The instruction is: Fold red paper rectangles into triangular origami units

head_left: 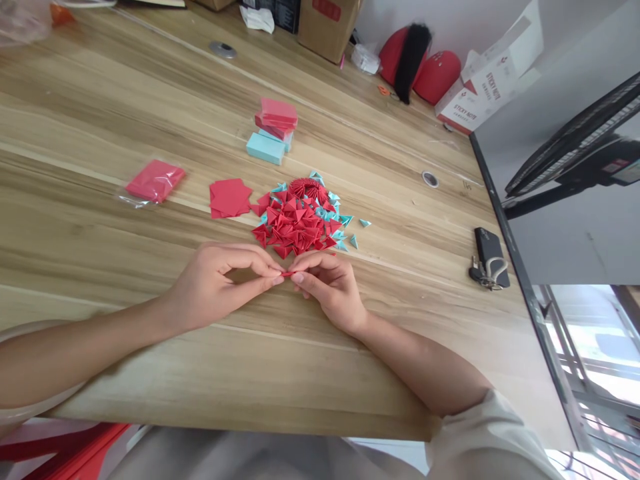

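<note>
The left hand (220, 281) pinches the left end of a small red paper piece (287, 274) between thumb and fingers, and the right hand (334, 291) pinches its right end the same way. The piece lies level between the 2 sets of fingertips, above the near part of the wooden table (250, 373), its ends hidden by the fingers.

Just beyond the hands is a pile of folded red triangles (300, 230), with light blue triangles (345, 220) mostly along its right and far sides; 2 of these lie apart on the right. A ring of red folds (306, 189) sits at the far side of the pile. Left of the pile, loose red sheets (229, 198) overlap, and farther left is a clear packet of red paper (155, 181). Beyond the pile, red paper stacks (277, 115) lie just beyond a light blue paper block (265, 148).

Near the right edge of the table, keys (486, 272) lie against a black case (491, 250). At the far right stand a white sticky-note box (473, 100) and, to its left, 2 rounded red objects (437, 77). A brown carton (327, 27) stands at the far edge.
</note>
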A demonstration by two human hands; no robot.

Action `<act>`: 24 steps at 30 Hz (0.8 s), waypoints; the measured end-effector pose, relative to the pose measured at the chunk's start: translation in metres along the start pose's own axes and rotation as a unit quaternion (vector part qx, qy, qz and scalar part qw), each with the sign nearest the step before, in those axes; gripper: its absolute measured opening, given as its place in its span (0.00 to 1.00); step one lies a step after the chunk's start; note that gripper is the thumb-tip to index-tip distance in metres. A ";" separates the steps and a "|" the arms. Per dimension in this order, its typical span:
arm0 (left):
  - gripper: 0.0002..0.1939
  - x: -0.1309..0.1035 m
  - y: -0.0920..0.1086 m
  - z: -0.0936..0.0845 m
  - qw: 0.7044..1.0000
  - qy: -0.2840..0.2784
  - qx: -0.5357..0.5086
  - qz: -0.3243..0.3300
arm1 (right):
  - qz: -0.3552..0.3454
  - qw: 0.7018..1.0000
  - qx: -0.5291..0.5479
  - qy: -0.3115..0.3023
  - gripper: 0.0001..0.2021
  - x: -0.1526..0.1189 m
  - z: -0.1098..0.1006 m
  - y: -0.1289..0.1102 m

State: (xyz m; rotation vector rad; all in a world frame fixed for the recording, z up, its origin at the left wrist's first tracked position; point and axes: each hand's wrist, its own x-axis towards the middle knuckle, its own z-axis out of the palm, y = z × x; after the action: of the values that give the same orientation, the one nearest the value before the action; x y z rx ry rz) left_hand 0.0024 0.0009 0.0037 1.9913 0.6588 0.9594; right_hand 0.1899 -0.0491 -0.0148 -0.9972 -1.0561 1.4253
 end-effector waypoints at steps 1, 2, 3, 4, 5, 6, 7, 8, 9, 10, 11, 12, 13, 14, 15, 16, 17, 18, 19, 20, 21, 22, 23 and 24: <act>0.07 0.000 0.000 0.000 1.000 -0.002 -0.001 0.002 | 0.001 1.000 -0.004 -0.001 0.11 0.000 0.000 -0.001; 0.07 -0.001 0.000 0.000 1.000 -0.002 -0.001 0.002 | 0.003 1.000 -0.010 -0.001 0.12 0.000 0.000 -0.001; 0.07 -0.001 0.000 0.000 1.000 -0.002 -0.002 0.002 | 0.005 1.000 -0.015 -0.001 0.13 0.000 0.000 -0.001; 0.06 -0.001 -0.001 0.001 1.000 0.000 -0.002 0.001 | 0.005 1.000 -0.020 0.000 0.13 0.000 0.001 -0.002; 0.06 -0.001 -0.001 0.001 1.000 0.001 -0.002 -0.001 | 0.004 1.000 -0.023 0.001 0.13 0.000 0.001 -0.001; 0.06 0.000 -0.001 0.001 1.000 0.003 -0.003 -0.002 | 0.003 1.000 -0.024 0.002 0.13 0.000 0.001 -0.001; 0.06 0.000 -0.001 0.001 1.000 0.006 -0.003 -0.002 | 0.001 1.000 -0.024 0.002 0.13 0.000 0.001 -0.001; 0.06 0.000 -0.001 0.001 1.000 0.009 -0.003 -0.001 | -0.001 1.000 -0.024 0.004 0.13 0.000 0.001 0.000; 0.06 0.000 -0.001 0.001 1.000 0.011 -0.003 0.000 | -0.002 1.000 -0.024 0.005 0.13 0.000 0.001 0.000; 0.06 0.001 -0.001 0.001 1.000 0.012 -0.002 0.001 | -0.002 1.000 -0.024 0.006 0.13 0.000 0.001 0.001; 0.06 0.001 0.000 0.001 1.000 0.012 -0.001 0.003 | -0.003 1.000 -0.023 0.005 0.12 0.000 0.000 0.001; 0.06 0.000 0.000 0.001 1.000 0.012 0.000 0.004 | -0.003 1.000 -0.023 0.005 0.12 -0.001 0.000 0.001; 0.06 0.000 -0.001 0.001 1.000 0.011 0.000 0.002 | -0.003 1.000 -0.024 0.004 0.12 -0.001 0.000 0.002; 0.06 0.000 -0.001 0.001 1.000 0.011 0.001 0.002 | -0.004 1.000 -0.023 0.004 0.11 -0.001 0.000 0.002; 0.06 0.000 -0.001 0.001 1.000 0.012 0.003 0.001 | -0.005 1.000 -0.022 0.005 0.11 -0.001 0.000 0.002; 0.05 0.000 -0.001 0.001 1.000 0.013 0.005 0.000 | -0.007 1.000 -0.020 0.008 0.11 -0.001 0.000 0.002; 0.05 0.000 -0.001 0.001 1.000 0.014 0.007 0.000 | -0.006 1.000 -0.018 0.012 0.11 -0.001 0.000 0.003; 0.05 0.000 -0.001 0.001 1.000 0.016 0.008 0.001 | -0.006 1.000 -0.017 0.015 0.11 -0.001 0.000 0.003; 0.05 0.000 -0.001 0.001 1.000 0.017 0.010 0.002 | -0.005 1.000 -0.016 0.017 0.11 -0.001 0.000 0.003; 0.05 0.000 -0.001 0.001 1.000 0.019 0.011 0.005 | -0.004 1.000 -0.018 0.017 0.11 -0.001 0.000 0.003; 0.05 0.000 -0.001 0.001 1.000 0.020 0.013 0.007 | -0.005 1.000 -0.020 0.016 0.11 -0.001 0.000 0.004; 0.05 0.000 -0.001 0.001 1.000 0.020 0.013 0.009 | -0.008 1.000 -0.023 0.014 0.11 -0.001 0.000 0.004; 0.05 0.000 -0.001 0.001 1.000 0.020 0.013 0.012 | -0.013 1.000 -0.025 0.011 0.11 -0.001 0.000 0.004; 0.05 0.000 -0.001 0.001 1.000 0.018 0.012 0.016 | -0.019 0.999 -0.026 0.008 0.10 -0.002 0.000 0.004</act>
State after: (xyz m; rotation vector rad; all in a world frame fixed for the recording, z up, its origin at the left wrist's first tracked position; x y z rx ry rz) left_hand 0.0027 0.0014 0.0023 2.0154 0.6646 1.0135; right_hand 0.1891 -0.0509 -0.0190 -1.0196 -1.1002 1.3620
